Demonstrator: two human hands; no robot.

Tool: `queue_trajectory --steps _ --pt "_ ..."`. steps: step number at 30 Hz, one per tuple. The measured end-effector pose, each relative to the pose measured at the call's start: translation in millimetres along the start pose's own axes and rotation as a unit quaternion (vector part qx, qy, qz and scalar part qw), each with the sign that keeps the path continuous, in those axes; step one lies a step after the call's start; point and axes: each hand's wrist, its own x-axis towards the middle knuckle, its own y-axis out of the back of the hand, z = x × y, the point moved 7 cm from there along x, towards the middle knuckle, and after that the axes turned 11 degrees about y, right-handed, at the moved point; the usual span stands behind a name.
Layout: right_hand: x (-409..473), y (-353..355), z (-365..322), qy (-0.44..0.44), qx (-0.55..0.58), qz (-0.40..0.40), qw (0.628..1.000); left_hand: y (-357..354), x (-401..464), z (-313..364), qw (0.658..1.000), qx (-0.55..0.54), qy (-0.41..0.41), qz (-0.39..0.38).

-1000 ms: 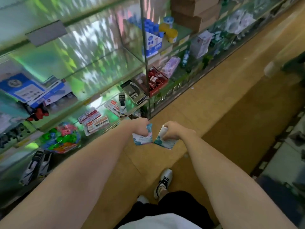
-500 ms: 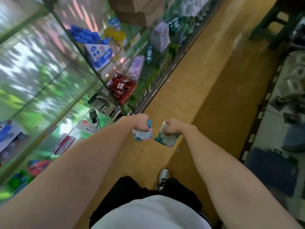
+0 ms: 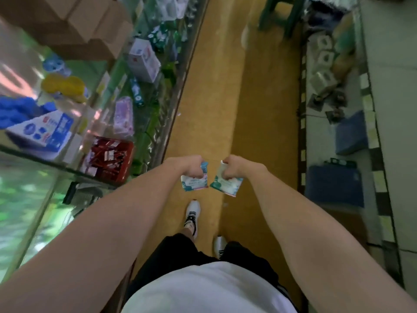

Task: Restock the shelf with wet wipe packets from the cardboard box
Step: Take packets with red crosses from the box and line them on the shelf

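Nearest the camera is the person's white shirt (image 3: 209,290), with black shorts (image 3: 171,254) below it and two white sneakers on the yellow-brown floor (image 3: 216,105): the left shoe (image 3: 192,214) is set ahead, the right shoe (image 3: 220,245) half hidden by the shorts.

Both bare forearms reach forward over the aisle. The left hand (image 3: 191,167) has its fingers curled round the top of a wet wipe packet (image 3: 194,182), white with teal and pink print, which hangs below the fist. The right hand (image 3: 233,167) grips a second wet wipe packet (image 3: 226,184) the same way (this one tilted, its lower corner pointing toward the floor). The two packets hang side by side, close but apart, above the floor and well clear of any shelf.

To the left runs a glass display shelf (image 3: 67,170). Nearest on it sits a red tray of small packs (image 3: 108,158), then a blue and white box (image 3: 42,132), a pale purple pack (image 3: 123,118), yellow items (image 3: 64,86) and a white carton (image 3: 143,62). Brown cardboard boxes (image 3: 90,26) are stacked on top, farther along.

To the right, a low shelf holds dark blue packs (image 3: 334,186) and blurred white goods (image 3: 322,57) beyond them. At the far end of the aisle stand the green legs of a stool (image 3: 293,16).
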Motion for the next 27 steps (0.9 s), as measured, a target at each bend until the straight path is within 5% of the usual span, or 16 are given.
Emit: queue_trajectory --steps 13,27 --pt "18 68 9 -0.127 0.054 0.088 0.987 90 80 38 0.986 0.115 -0.122 -0.012" --pt "63 144 56 -0.146 0.089 0.122 0.978 164 136 99 0.974 0.179 -0.140 -0.011"
